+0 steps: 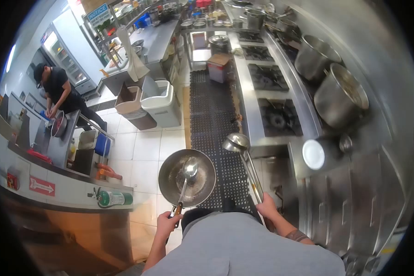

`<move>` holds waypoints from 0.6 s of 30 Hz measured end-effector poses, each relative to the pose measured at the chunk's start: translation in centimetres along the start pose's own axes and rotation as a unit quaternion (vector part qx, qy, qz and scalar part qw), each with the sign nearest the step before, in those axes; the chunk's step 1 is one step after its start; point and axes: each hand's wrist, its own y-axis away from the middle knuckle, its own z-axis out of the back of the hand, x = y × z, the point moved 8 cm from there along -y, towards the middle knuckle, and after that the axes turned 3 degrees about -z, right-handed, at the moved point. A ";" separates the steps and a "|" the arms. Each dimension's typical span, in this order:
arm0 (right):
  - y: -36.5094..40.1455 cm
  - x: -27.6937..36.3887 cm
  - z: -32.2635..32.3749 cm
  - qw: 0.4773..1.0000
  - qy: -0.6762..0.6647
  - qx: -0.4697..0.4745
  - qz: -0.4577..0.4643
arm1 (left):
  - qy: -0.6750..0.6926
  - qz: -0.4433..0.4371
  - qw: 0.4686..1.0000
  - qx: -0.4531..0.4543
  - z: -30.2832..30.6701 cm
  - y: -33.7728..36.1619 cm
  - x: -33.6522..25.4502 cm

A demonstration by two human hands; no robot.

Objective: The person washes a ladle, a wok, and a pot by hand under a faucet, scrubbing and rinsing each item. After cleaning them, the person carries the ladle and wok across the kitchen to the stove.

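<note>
Low in the view, my left hand (pixel 169 222) is closed around the handle of a round pan (pixel 204 184) and the brown handle of a large metal spoon (pixel 190 167). The spoon's bowl lies over the inside of the pan. To the right, my right hand (pixel 267 205) is wrapped round the long metal handles of ladles (pixel 236 142), whose bowls are at the far end, above the floor mat. How many ladles there are I cannot tell.
Stove burners (pixel 280 117) line the right side, with large pots (pixel 339 96) behind and a white plate (pixel 313 154). Bins (pixel 159 103) and a lidded bucket (pixel 218 69) stand ahead on the floor. Another person (pixel 60 89) works at the left counter above a bowl.
</note>
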 end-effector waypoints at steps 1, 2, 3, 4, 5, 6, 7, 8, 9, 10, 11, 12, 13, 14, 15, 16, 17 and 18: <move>-2.9 2.3 0.9 1.000 0.011 0.004 0.005 | -0.001 -0.006 1.000 -0.011 0.1 -1.4 -2.1; -5.9 4.4 1.4 1.000 0.013 0.005 0.025 | 0.014 -0.018 1.000 -0.013 0.3 -2.8 -4.1; -9.2 6.3 1.5 0.999 0.013 0.006 0.045 | 0.024 -0.013 1.000 -0.015 0.4 -4.6 -5.4; -12.5 8.5 1.6 0.997 0.033 -0.012 0.073 | 0.017 -0.010 1.000 -0.022 0.6 -6.9 -6.7; -15.4 9.8 1.7 0.996 0.041 -0.011 0.076 | 0.010 -0.006 1.000 -0.028 0.8 -9.2 -8.0; -18.1 11.1 1.8 0.997 0.037 -0.015 0.070 | -0.005 0.002 0.999 -0.031 1.1 -11.5 -9.3; -20.7 13.5 2.0 0.997 0.029 -0.020 0.064 | -0.001 0.003 0.999 -0.032 1.2 -14.6 -10.0; -23.0 15.9 2.2 0.997 0.031 -0.022 0.065 | 0.000 0.005 1.000 -0.028 1.2 -17.9 -10.6; -25.0 17.8 2.2 0.999 0.020 -0.017 0.044 | -0.001 0.008 1.000 -0.022 1.4 -21.2 -11.2; -27.1 19.6 2.0 1.000 0.008 -0.013 0.021 | 0.007 0.003 1.000 -0.008 1.7 -23.9 -13.7; -29.3 20.8 1.7 1.000 0.012 -0.018 0.018 | 0.010 0.002 1.000 -0.002 2.2 -27.2 -15.8; -31.0 21.4 1.3 0.999 0.011 -0.034 0.021 | -0.022 -0.008 1.000 0.005 2.7 -30.3 -17.8; -32.7 23.4 1.8 0.998 0.010 -0.051 0.026 | -0.052 -0.018 0.998 0.011 2.8 -33.4 -19.7; -34.2 24.0 1.3 0.998 -0.049 -0.016 -0.045 | -0.063 -0.019 0.998 0.018 3.1 -36.7 -21.4; -35.3 26.7 2.1 0.997 -0.052 -0.020 -0.049 | -0.066 -0.022 0.997 0.022 3.6 -39.8 -23.9; -35.9 29.2 2.7 0.998 -0.047 -0.028 -0.044 | -0.067 -0.020 0.997 0.039 4.0 -42.7 -26.3; -37.0 31.0 3.0 0.998 -0.044 -0.036 -0.041 | -0.069 -0.018 0.996 0.056 4.5 -45.5 -29.0; -38.6 31.8 3.2 0.997 -0.041 -0.058 -0.016 | -0.084 -0.030 0.994 0.060 5.1 -48.2 -32.2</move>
